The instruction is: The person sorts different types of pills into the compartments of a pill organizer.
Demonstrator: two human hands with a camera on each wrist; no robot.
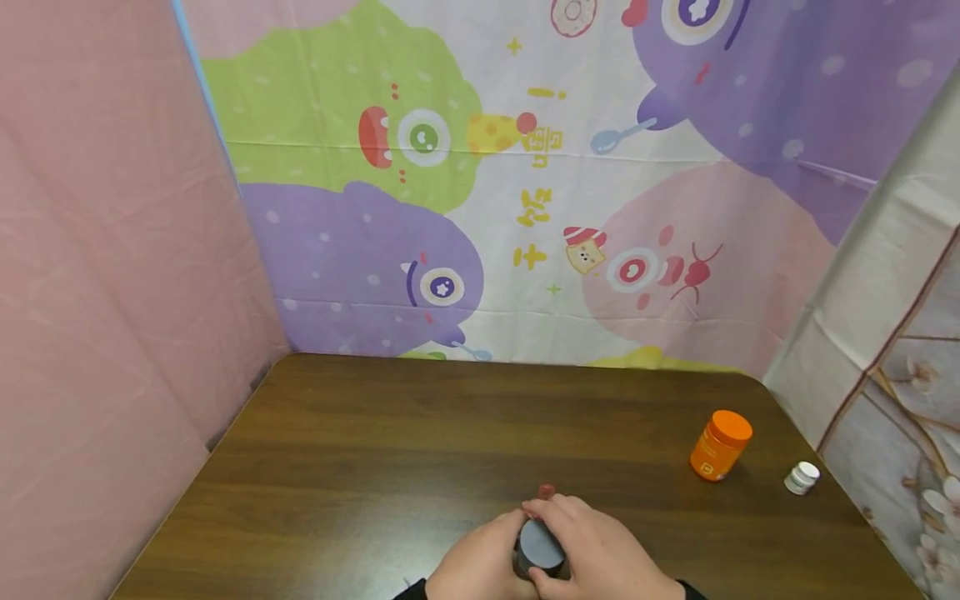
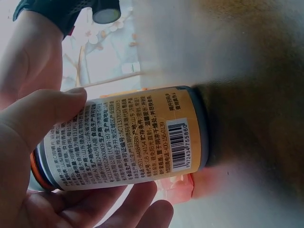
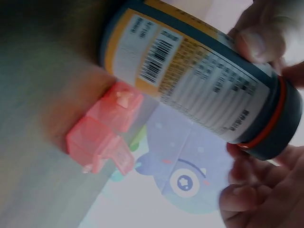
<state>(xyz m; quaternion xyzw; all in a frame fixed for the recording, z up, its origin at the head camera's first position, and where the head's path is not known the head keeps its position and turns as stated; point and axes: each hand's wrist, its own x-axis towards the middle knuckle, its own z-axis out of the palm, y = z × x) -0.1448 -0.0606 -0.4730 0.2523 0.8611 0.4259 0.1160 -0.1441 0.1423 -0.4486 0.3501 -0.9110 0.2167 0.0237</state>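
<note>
The bottle (image 2: 128, 137) is standing upright on the bench (image 1: 360, 433), grey lid (image 1: 541, 545) uppermost, between the left hand (image 1: 480, 557), which is gripping its body, and the right hand (image 1: 596, 546), which is pinching the lid.

The head camera looks forward and down across a wooden table (image 1: 420, 433) to a cartoon backdrop (image 1: 540, 317). Both wrist cameras, close and turned sideways, share a labelled bottle (image 2: 128, 137) and a red plastic container (image 3: 90, 137), the left facing a flowered drape (image 1: 911, 425), the right facing the backdrop.
</note>
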